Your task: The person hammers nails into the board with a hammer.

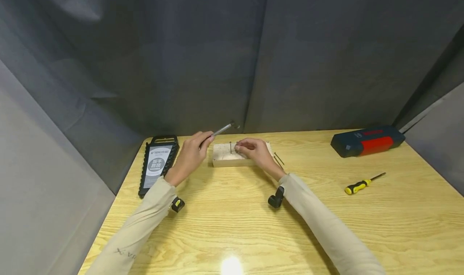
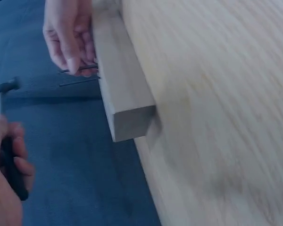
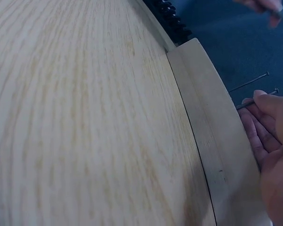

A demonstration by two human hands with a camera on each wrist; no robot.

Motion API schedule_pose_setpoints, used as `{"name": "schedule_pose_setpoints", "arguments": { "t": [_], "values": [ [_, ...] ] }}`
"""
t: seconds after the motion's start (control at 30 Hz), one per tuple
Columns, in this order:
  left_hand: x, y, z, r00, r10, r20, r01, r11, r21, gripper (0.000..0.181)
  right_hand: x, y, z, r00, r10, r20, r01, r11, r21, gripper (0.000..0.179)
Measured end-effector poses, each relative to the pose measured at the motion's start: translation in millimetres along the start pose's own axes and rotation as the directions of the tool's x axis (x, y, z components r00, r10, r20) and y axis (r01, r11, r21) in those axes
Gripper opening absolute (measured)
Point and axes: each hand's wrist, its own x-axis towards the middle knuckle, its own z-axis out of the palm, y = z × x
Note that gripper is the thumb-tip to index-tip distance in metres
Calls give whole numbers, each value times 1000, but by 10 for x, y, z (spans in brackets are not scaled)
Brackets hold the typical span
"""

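My left hand [image 1: 193,153] grips a small hammer [image 1: 222,130] by its dark handle, its head raised above the wooden block [image 1: 226,163]. In the left wrist view the hammer head [image 2: 7,86] stands apart from the nails. The fingers of my right hand [image 1: 255,151] pinch a nail [image 3: 275,91] upright against the top of the block. Beside it another nail [image 1: 230,147] stands upright in the block, untouched. The right wrist view shows both nails side by side, the pinched one partly hidden by fingers.
Loose nails [image 1: 279,159] lie on the table just right of the block. A black wrench rack [image 1: 158,166] with a white label lies at the left. Farther right are a yellow-and-black screwdriver [image 1: 364,183] and a dark blue and red case [image 1: 367,141]. A dark curtain [image 1: 203,65] hangs behind.
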Motion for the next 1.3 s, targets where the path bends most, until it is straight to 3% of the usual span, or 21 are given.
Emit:
{"name": "schedule_pose_setpoints", "arguments": {
  "t": [0.07, 0.23, 0.4, 0.6, 0.8, 0.97, 1.13, 1.2, 1.3],
  "values": [
    [-2, -14, -32, 1000, -7, 12, 7, 1000, -9, 25, 12, 4, 16, 1000, -2, 4, 2, 1000, 10, 23],
    [-52, -65, -14, 992, -19, 122, 15, 999, 32, 23, 14, 1, 25, 1000, -8, 2, 8, 1000, -3, 22],
    [-74, -8, 57, 1000, -19, 1, 19, 998, -65, 25, -38, 28, -14, 1000, -11, -18, 11, 1000, 0, 18],
    [-77, 16, 26, 993, 22, 115, -32, 996, 83, 23, -1, 62, 26, 1000, -8, 9, 8, 1000, 18, 19],
    [-27, 6, -5, 999, 19, 28, -19, 1000, -1, 24, 5, 24, 21, 1000, -22, -9, 22, 1000, -11, 18],
    [-99, -47, 45, 994, 9, 107, -14, 999, 47, 21, 19, 34, 11, 999, -37, 2, 37, 999, -5, 18],
    [-111, -54, 25, 998, -48, 30, 49, 999, -19, 23, 19, 47, 16, 999, -35, 4, 35, 999, -5, 21],
    [-108, -58, 11, 999, -33, 40, 33, 999, 8, 23, 20, 50, 19, 1000, -28, 2, 28, 1000, -7, 20],
    [-98, -54, -9, 994, 7, 108, -15, 997, 74, 22, 17, 52, 21, 1000, -27, 0, 27, 1000, -10, 19]
  ]
}}
